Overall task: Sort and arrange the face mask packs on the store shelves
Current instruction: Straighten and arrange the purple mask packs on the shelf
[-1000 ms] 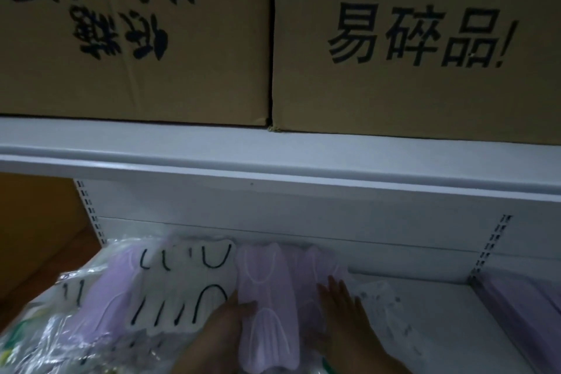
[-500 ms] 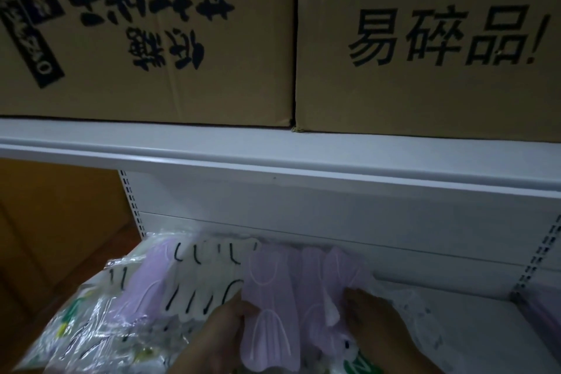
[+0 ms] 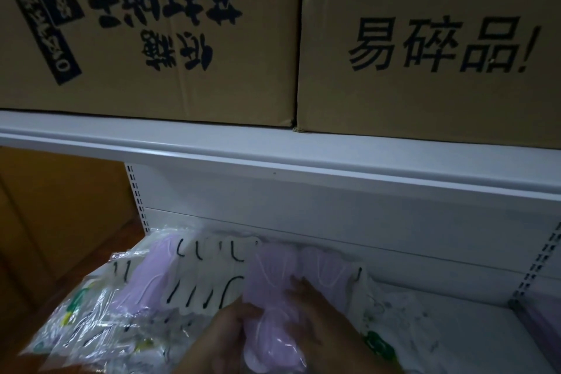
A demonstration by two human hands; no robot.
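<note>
Two hands on lilac mask pack (image 3: 268,279) lying near-middle on lower shelf (image 3: 473,331), left hand (image 3: 229,332) gripping its left edge, right hand (image 3: 321,313) laid flat across it, white mask packs (image 3: 209,278) touching at left, cardboard boxes (image 3: 425,94) on upper shelf (image 3: 273,155)

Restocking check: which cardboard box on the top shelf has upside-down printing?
The left brown cardboard box: its black characters are inverted; the right brown cardboard box reads upright.

Left hand (image 3: 230,326) grips, right hand (image 3: 317,310) seemingly presses, a lilac mask pack (image 3: 270,273) (dim light).
</note>
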